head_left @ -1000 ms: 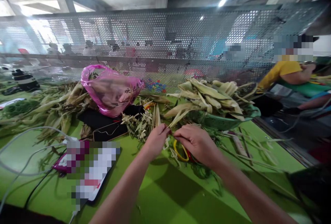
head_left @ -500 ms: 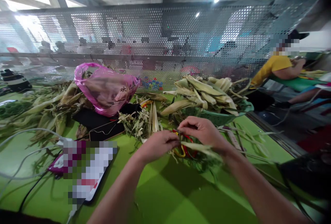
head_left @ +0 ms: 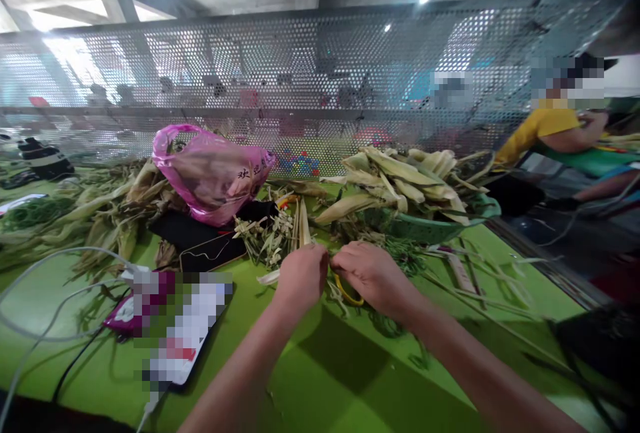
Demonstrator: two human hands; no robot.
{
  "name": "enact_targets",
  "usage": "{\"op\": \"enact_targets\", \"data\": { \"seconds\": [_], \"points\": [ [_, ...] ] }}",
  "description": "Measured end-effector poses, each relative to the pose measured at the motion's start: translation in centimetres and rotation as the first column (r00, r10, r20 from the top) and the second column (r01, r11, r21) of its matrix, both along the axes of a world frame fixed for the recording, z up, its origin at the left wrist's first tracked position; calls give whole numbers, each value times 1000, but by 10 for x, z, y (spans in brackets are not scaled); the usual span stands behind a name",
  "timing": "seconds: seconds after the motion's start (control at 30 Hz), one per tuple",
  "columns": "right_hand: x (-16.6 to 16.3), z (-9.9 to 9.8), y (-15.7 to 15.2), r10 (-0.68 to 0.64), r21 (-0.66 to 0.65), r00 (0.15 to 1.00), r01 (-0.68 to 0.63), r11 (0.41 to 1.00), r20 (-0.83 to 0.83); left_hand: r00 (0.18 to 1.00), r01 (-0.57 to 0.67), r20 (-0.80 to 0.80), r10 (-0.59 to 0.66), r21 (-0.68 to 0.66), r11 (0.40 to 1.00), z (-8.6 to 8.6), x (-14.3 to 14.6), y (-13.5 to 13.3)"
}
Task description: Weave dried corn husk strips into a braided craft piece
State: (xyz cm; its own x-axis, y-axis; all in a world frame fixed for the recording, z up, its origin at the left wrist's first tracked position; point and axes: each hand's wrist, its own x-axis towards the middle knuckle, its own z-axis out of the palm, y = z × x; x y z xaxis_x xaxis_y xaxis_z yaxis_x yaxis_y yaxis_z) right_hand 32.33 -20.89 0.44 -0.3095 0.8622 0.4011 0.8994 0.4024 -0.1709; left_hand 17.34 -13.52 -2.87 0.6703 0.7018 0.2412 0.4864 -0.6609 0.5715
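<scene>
My left hand [head_left: 303, 276] is closed, its fingertips pinched together over the table's middle. Close beside it, nearly touching, my right hand [head_left: 373, 276] is closed too, fingers bent toward the left fingertips. What lies between the fingers is hidden. A yellow loop [head_left: 354, 296], like a scissors handle, shows under my right hand. A pale husk strip [head_left: 270, 277] pokes out left of my left hand; I cannot tell whether it is held. Behind the hands lies a bundle of small husk pieces [head_left: 270, 233] with long strips [head_left: 304, 219]. Green string [head_left: 387, 323] lies beneath my right wrist.
A green basket [head_left: 425, 227] heaped with corn husks [head_left: 395, 179] stands back right. A pink plastic bag [head_left: 213, 179], more husks [head_left: 120, 206], a phone [head_left: 193, 346] and a purple power strip [head_left: 117, 316] with cables are left. A person in yellow [head_left: 555, 119] sits at right.
My hands have drawn together, the left wrist turning upright. The husk strip that stretched right from my left fingers is out of sight there. The red loop is now hidden.
</scene>
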Motion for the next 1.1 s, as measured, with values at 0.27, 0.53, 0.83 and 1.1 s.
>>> {"op": "enact_targets", "data": {
  "seconds": [0.27,0.53,0.83,1.1],
  "points": [
    [36,-4,10,-156,-251,822,16,968,-548,904,405,304,-301,-379,832,12,-6,7],
    [7,-12,5,-135,-78,922,114,990,-363,859,175,489,153,-560,810,-5,8,14],
    [7,-11,2,-60,-14,992,59,998,-114,995,-28,95,31,-38,999,0,0,2],
    [35,-3,9,-196,-331,686,-70,941,-701,842,476,498,-205,-510,717,13,-5,6]
  ]
}}
